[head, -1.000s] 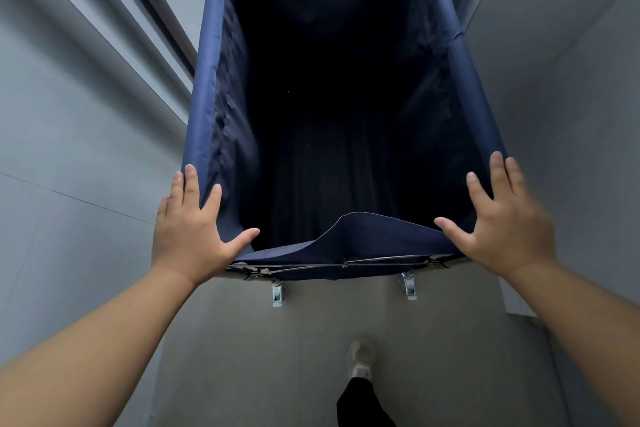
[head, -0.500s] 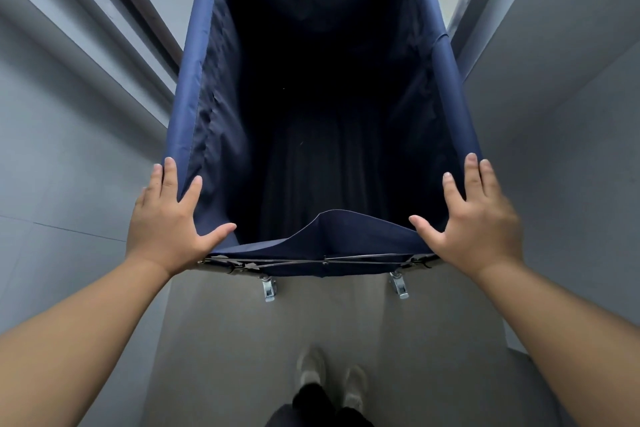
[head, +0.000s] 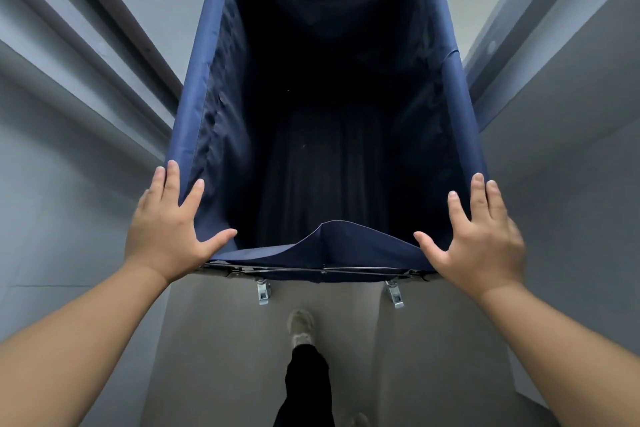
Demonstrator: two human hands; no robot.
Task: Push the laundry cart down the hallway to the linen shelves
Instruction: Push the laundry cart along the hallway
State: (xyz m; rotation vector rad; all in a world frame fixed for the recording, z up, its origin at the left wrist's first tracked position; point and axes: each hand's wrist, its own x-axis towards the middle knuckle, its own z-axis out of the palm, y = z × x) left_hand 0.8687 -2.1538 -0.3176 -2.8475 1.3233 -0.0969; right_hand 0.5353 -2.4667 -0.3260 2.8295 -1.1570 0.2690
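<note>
Grey walls [head: 69,156] hem the laundry cart [head: 349,253]; both hands' fingers [head: 173,180] spread on its corners.

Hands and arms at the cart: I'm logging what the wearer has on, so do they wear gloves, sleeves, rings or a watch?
Nothing shows on either. The left hand and right hand are bare, with no gloves or rings visible on their backs. Both forearms are uncovered to the frame edge, with no sleeve, watch or wristband in view. Fingernails look short and unpainted. Below, a dark trouser leg and a light shoe show.
</note>
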